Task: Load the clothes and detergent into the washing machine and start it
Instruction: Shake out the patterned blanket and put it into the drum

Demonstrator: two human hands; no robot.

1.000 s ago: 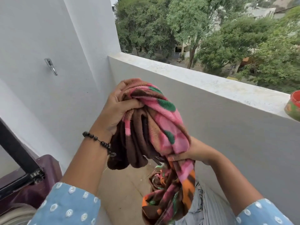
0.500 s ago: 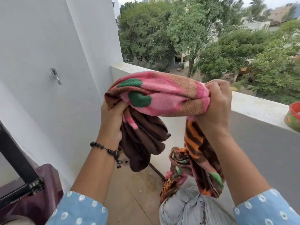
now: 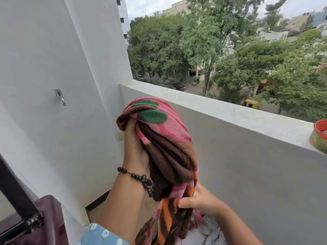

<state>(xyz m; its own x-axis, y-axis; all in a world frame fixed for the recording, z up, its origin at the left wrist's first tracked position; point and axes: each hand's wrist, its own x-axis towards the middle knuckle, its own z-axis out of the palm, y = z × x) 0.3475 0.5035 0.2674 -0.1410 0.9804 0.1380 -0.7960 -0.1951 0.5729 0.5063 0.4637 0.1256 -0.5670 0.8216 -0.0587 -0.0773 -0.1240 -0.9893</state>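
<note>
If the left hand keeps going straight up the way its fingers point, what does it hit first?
Only the blanket it already grips: the fabric folds over the left hand's fingertips. Beyond that fold the way looks free, with the white wall off to the side and open air above, though depth is hard to judge.

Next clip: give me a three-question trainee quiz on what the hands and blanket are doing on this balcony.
1. True or false: both hands grip the blanket.
2. Which hand is higher? A) left hand B) right hand
3. Fill in: a red and green ____ sits on the ledge at the right.

Key: 1 true; 2 A; 3 pot.
</note>
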